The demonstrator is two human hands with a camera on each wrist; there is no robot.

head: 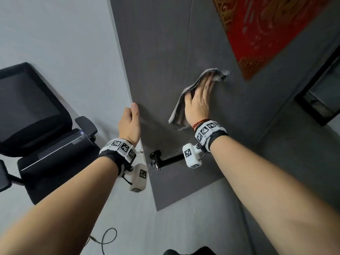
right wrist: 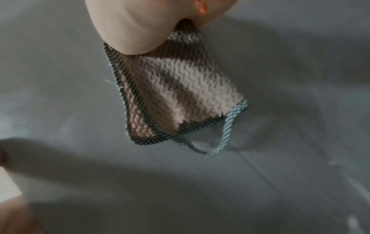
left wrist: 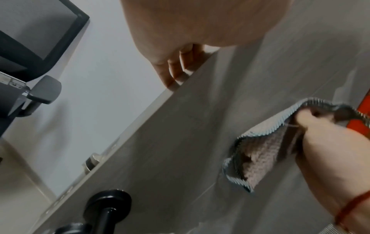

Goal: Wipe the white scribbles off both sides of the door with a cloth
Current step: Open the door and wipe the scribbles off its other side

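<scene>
The grey door (head: 161,61) stands open in front of me. My left hand (head: 131,118) grips its free edge above the handle, with the fingers (left wrist: 178,68) curled behind the edge. My right hand (head: 199,100) lies flat on the door face and presses a grey waffle-weave cloth (head: 179,107) against it with straight fingers. The cloth (left wrist: 260,158) folds over the fingertips and thumb and hangs below the palm, with a hanging loop (right wrist: 226,129) at one corner. Faint white marks (right wrist: 352,221) show on the door (right wrist: 280,190) near the cloth.
A black lever handle (head: 163,160) sticks out of the door below my hands. A red and gold decoration (head: 266,34) is stuck on the door up right. A black office chair (head: 36,116) stands at the left, and a cable (head: 106,238) lies on the floor.
</scene>
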